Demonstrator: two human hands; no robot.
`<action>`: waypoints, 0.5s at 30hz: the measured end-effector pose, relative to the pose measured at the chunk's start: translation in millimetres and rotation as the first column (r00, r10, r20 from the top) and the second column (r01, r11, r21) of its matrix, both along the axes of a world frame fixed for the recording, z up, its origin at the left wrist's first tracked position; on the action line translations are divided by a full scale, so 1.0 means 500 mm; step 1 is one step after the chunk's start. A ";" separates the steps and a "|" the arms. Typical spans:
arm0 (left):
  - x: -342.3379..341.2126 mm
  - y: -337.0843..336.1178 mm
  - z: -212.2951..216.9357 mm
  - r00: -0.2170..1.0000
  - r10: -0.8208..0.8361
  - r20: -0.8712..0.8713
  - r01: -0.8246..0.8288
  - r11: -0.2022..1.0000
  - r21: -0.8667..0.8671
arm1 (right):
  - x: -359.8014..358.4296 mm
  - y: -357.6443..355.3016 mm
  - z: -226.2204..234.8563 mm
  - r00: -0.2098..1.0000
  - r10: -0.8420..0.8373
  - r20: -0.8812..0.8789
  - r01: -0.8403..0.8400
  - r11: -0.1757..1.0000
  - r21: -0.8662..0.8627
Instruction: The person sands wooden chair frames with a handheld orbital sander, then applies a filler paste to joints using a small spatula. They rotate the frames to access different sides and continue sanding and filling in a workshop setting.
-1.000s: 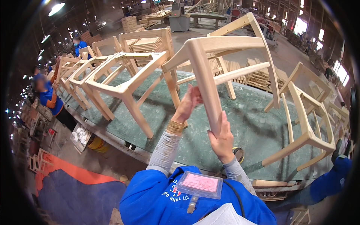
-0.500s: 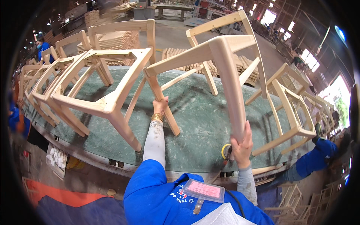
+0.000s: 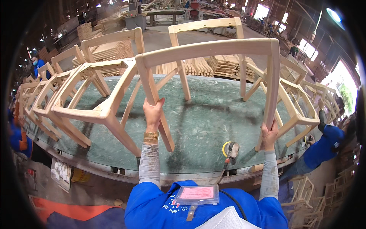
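A bare wooden chair frame (image 3: 207,49), with no seat panel, is in both my hands above the green tabletop. My left hand (image 3: 153,113) wraps round its left leg. On the right leg, my right hand (image 3: 269,134) is closed low down. The front rail spans between the two legs facing me, and the frame's backrest (image 3: 207,24) rises behind it. Between my hands and nearer to me, a sander (image 3: 231,150) with a yellow-rimmed pad lies on the table. I cannot tell whether every leg touches the surface.
Similar chair frames (image 3: 108,112) line the green table (image 3: 198,126) on the left; another frame (image 3: 299,118) stands close on the right. A co-worker in blue (image 3: 324,143) is at the right edge. Stacked wooden slats (image 3: 228,68) lie beyond the table.
The chair frame has turned so its front rail now faces me, level across both hands. My right hand has moved right and slightly up, uncovering the sander. My left hand has shifted a little left.
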State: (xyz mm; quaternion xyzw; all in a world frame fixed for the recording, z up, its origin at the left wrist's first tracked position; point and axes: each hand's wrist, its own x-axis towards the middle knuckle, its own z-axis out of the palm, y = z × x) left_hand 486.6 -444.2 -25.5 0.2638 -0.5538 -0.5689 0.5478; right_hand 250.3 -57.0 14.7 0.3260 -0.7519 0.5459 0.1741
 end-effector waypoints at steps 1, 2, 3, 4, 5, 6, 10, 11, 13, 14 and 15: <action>0.014 0.008 0.025 0.999 0.022 0.044 -0.021 0.999 -0.028 | -0.005 -0.005 -0.008 0.998 0.021 0.051 -0.020 1.000 -0.024; 0.024 0.016 0.044 0.995 0.049 0.082 -0.044 0.997 -0.067 | -0.011 -0.010 -0.015 0.994 0.041 0.101 -0.036 0.998 -0.046; 0.030 0.025 0.062 0.990 0.076 0.118 -0.063 0.992 -0.106 | -0.018 -0.013 -0.021 0.987 0.060 0.151 -0.050 0.996 -0.068; 0.035 0.033 0.083 0.983 0.104 0.149 -0.081 0.986 -0.148 | -0.027 -0.014 -0.028 0.978 0.100 0.180 -0.083 0.991 -0.101; 0.035 0.042 0.105 0.978 0.108 0.178 -0.079 0.983 -0.165 | -0.037 -0.016 -0.035 0.968 0.141 0.208 -0.115 0.984 -0.133; 0.032 0.052 0.126 0.972 0.112 0.206 -0.075 0.981 -0.180 | -0.048 -0.020 -0.042 0.955 0.181 0.234 -0.144 0.976 -0.165; 0.011 0.079 0.189 0.983 -0.001 0.184 0.045 0.970 -0.237 | -0.119 -0.029 -0.079 0.942 0.219 0.255 -0.174 0.967 -0.187; 0.006 0.069 0.195 0.989 -0.098 0.109 0.121 0.966 -0.227 | -0.129 -0.032 -0.080 0.950 0.210 0.229 -0.174 0.970 -0.167; 0.010 0.051 0.204 0.960 -0.229 0.160 0.245 0.965 -0.093 | -0.145 -0.044 -0.075 0.946 0.232 0.228 -0.192 0.964 -0.184; 0.017 0.044 0.204 0.941 -0.292 0.171 0.299 0.954 -0.018 | -0.146 -0.052 -0.066 0.943 0.245 0.228 -0.204 0.961 -0.187; 0.023 0.040 0.203 0.937 -0.319 0.141 0.324 0.946 -0.011 | -0.143 -0.059 -0.058 0.930 0.264 0.255 -0.223 0.958 -0.178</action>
